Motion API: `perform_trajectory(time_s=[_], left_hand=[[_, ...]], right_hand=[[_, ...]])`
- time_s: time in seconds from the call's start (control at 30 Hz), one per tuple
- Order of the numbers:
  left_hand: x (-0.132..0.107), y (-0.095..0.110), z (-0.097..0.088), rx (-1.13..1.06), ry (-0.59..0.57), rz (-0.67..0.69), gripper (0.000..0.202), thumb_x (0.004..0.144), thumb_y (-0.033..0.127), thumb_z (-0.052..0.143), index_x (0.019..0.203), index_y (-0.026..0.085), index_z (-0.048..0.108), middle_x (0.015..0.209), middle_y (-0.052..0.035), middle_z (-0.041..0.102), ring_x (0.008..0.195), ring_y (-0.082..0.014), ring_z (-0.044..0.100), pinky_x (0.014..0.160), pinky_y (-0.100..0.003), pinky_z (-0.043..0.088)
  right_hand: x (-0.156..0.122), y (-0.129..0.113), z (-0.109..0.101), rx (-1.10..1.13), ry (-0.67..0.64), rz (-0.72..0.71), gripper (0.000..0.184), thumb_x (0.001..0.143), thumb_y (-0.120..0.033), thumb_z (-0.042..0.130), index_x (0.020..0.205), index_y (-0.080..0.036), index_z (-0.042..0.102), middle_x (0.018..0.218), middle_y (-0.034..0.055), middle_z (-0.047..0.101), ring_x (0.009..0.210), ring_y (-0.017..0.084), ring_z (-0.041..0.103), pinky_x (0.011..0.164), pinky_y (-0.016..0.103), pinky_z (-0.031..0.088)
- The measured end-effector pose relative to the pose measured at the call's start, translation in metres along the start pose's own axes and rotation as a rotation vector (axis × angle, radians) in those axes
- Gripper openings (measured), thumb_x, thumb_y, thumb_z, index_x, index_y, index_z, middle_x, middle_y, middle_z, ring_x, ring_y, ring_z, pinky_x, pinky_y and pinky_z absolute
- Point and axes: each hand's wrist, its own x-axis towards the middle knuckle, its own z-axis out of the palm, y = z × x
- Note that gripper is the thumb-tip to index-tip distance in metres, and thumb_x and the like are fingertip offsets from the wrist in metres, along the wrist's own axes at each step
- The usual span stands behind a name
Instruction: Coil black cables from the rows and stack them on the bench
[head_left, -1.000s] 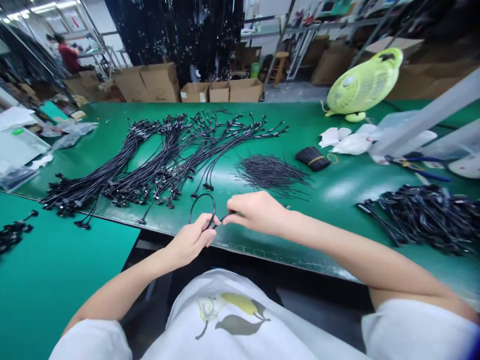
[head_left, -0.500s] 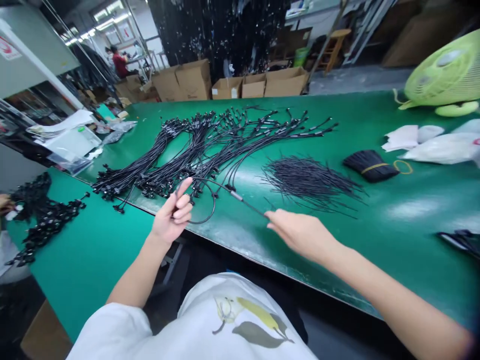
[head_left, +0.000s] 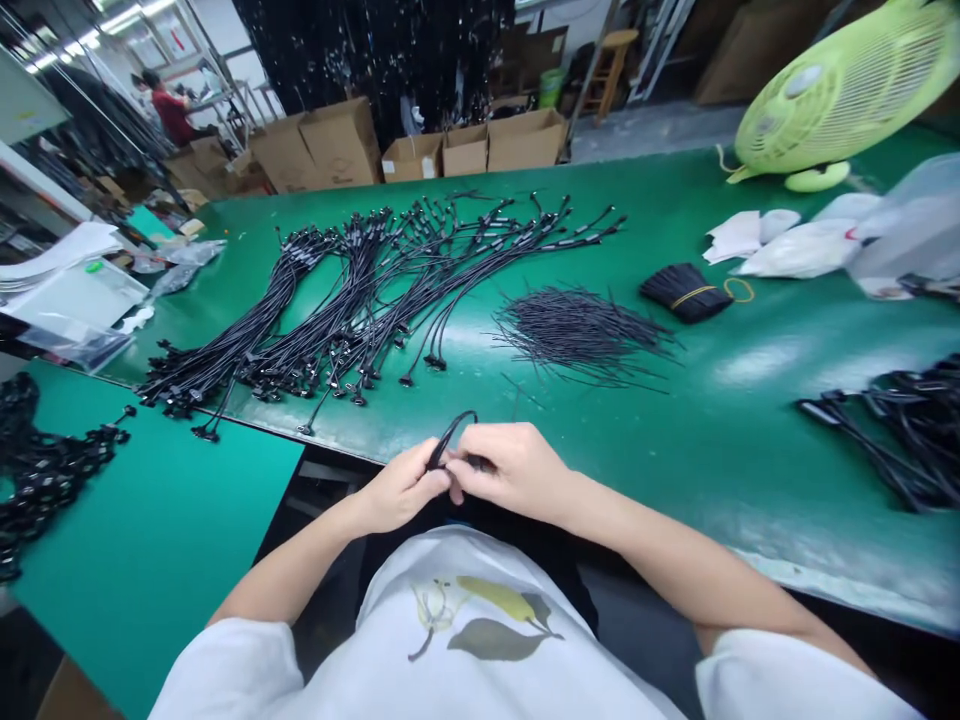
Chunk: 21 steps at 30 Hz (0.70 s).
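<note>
A black cable is gathered into a small coil between my two hands, just off the near edge of the green table. My left hand pinches the coil from the left. Fingers of my right hand close on the same coil from the right; its fingertips meet the left ones. The cable's ends are hidden by my fingers. Beyond my hands lie bunches of black cables with small connectors. A loose pile of thin black ties is spread to their right.
A banded bundle of black strips lies right of the pile. White bags and a green fan stand at the back right. More coiled cables sit far right. A side table at left carries black cables.
My right hand has come in from the right to meet my left. The cable, stretched out between them before, is now a compact coil. The view has swung to the right.
</note>
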Motion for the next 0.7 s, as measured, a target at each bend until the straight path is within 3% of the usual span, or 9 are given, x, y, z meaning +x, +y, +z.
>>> perform_trajectory(time_s=[0.07,0.13,0.2,0.27,0.37,0.47,0.57,0.7], left_hand=[[0.001,-0.001,0.003,-0.29,0.003,0.049,0.033,0.092,0.05,0.05,0.085,0.018,0.047,0.066,0.0031,0.052,0.06,-0.0108,0.053,0.082,-0.034,0.048],[0.007,-0.003,0.006,-0.528,0.111,0.094,0.036,0.089,0.05,0.056,0.078,0.018,0.044,0.064,0.0056,0.046,0.054,-0.008,0.05,0.084,-0.036,0.049],[0.014,-0.007,0.011,-0.67,0.236,0.054,0.041,0.085,0.053,0.061,0.073,0.017,0.046,0.071,0.0024,0.05,0.063,-0.0102,0.056,0.086,-0.037,0.049],[0.021,-0.014,0.017,-0.777,0.294,-0.089,0.047,0.082,0.06,0.059,0.07,0.015,0.051,0.08,-0.0034,0.057,0.08,-0.0162,0.062,0.088,-0.036,0.049],[0.027,-0.026,0.025,-0.927,0.344,-0.228,0.058,0.081,0.067,0.051,0.058,0.014,0.049,0.075,-0.0051,0.057,0.086,-0.0192,0.062,0.085,-0.034,0.049],[0.029,-0.026,0.028,-1.075,0.468,-0.137,0.059,0.081,0.066,0.051,0.052,0.017,0.038,0.058,0.0023,0.04,0.065,-0.0124,0.053,0.08,-0.03,0.049],[0.024,-0.016,0.027,-1.163,0.437,-0.1,0.052,0.081,0.06,0.057,0.057,0.017,0.04,0.059,0.0046,0.036,0.058,-0.0098,0.046,0.08,-0.031,0.049],[0.008,-0.005,0.033,-1.076,0.3,-0.149,0.029,0.079,0.038,0.073,0.078,0.016,0.055,0.082,-0.0013,0.057,0.094,-0.0164,0.062,0.098,-0.034,0.042]], right_hand=[[0.002,0.009,0.008,0.067,0.185,0.101,0.025,0.084,-0.044,0.062,0.09,-0.02,0.06,0.084,0.0053,0.064,0.077,0.017,0.058,0.071,0.027,0.044],[0.004,0.018,0.02,0.222,0.239,0.238,0.037,0.081,-0.052,0.064,0.097,-0.018,0.058,0.088,0.0068,0.063,0.081,0.02,0.059,0.074,0.031,0.047],[0.003,0.026,0.033,0.475,0.2,0.409,0.034,0.089,-0.052,0.053,0.088,-0.018,0.057,0.072,0.0018,0.058,0.064,0.015,0.056,0.065,0.029,0.046],[0.001,0.03,0.044,0.67,0.235,0.546,0.036,0.094,-0.05,0.045,0.078,-0.018,0.054,0.055,-0.0042,0.045,0.048,0.01,0.043,0.052,0.024,0.038],[-0.002,0.032,0.053,0.732,0.353,0.59,0.039,0.09,-0.053,0.051,0.075,-0.017,0.055,0.052,-0.0059,0.036,0.047,0.008,0.032,0.047,0.022,0.028],[-0.004,0.032,0.056,0.711,0.33,0.57,0.041,0.088,-0.055,0.053,0.071,-0.017,0.055,0.054,-0.0043,0.04,0.051,0.009,0.035,0.049,0.022,0.028],[-0.006,0.035,0.06,0.743,0.317,0.598,0.04,0.086,-0.055,0.057,0.072,-0.017,0.055,0.055,-0.0046,0.04,0.051,0.009,0.034,0.049,0.022,0.029],[-0.008,0.035,0.067,0.893,0.388,0.65,0.039,0.087,-0.056,0.056,0.076,-0.018,0.053,0.054,-0.0069,0.033,0.046,0.006,0.026,0.044,0.02,0.023]])
